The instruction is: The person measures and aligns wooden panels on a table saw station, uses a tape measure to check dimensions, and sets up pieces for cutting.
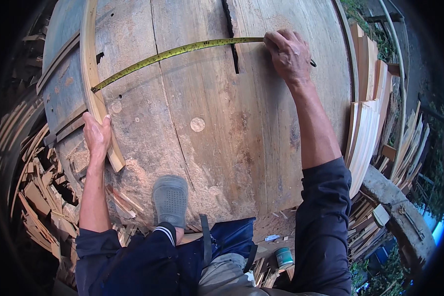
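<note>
My left hand (97,132) is closed round a long wooden strip (89,54) lying lengthwise near the left side of the plank worktop (212,148). A yellow tape measure (177,51) stretches from that strip, above my left hand, across the boards to my right hand (287,58). The fingers of my right hand are bent round the tape's body, which is mostly hidden under them, with a small dark piece showing beside it. The worktop has cracks, a dark slot and patches of sawdust.
My grey clog (169,197) rests on the worktop's front. Scrap wood (42,207) is heaped at the left and below. Pale boards (362,138) are stacked at the right beside a concrete beam (404,227). Dark strips (59,61) lie at the left edge. A green can (283,257) sits below.
</note>
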Motion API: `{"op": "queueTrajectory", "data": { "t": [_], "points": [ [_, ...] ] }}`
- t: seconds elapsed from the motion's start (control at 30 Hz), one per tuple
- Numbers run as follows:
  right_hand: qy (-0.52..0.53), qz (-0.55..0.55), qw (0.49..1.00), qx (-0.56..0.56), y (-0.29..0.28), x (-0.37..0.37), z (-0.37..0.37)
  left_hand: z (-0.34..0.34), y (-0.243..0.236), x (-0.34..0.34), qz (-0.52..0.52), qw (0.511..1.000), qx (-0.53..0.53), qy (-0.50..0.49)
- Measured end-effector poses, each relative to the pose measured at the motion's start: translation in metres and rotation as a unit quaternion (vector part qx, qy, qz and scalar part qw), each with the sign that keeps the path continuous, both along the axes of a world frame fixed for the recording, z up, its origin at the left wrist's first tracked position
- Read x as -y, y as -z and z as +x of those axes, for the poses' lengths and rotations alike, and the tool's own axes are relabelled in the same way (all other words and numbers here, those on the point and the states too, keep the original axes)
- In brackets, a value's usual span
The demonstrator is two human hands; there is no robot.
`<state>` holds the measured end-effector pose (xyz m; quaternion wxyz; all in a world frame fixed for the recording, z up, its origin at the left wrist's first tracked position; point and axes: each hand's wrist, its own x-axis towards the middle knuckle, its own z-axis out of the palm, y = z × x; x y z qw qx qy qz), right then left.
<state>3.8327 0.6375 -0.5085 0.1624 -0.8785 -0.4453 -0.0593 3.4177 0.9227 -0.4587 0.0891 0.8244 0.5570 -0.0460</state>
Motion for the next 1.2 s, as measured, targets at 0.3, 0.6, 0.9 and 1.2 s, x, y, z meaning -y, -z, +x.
{"op": "queueTrajectory", "data": {
  "t": [0.3, 0.6, 0.9, 1.2],
  "points": [
    [-0.006, 0.007, 1.0, 0.001, -0.006, 0.0, -0.001, -0.002, 0.003, -0.002, -0.011, 0.999, 0.03, 0.005],
    [-0.071, -0.007, 0.997, -0.024, -0.019, 0.008, -0.004, 0.002, 0.002, 0.005, -0.034, 0.997, 0.064, -0.04],
    [0.037, -0.153, 0.962, -0.223, -0.077, 0.135, -0.101, -0.039, -0.023, -0.021, -0.058, 0.969, 0.231, -0.068],
    [-0.01, -0.232, 0.942, -0.245, -0.085, 0.163, -0.216, -0.097, 0.013, -0.151, 0.116, 0.981, 0.142, 0.06]
  ]
}}
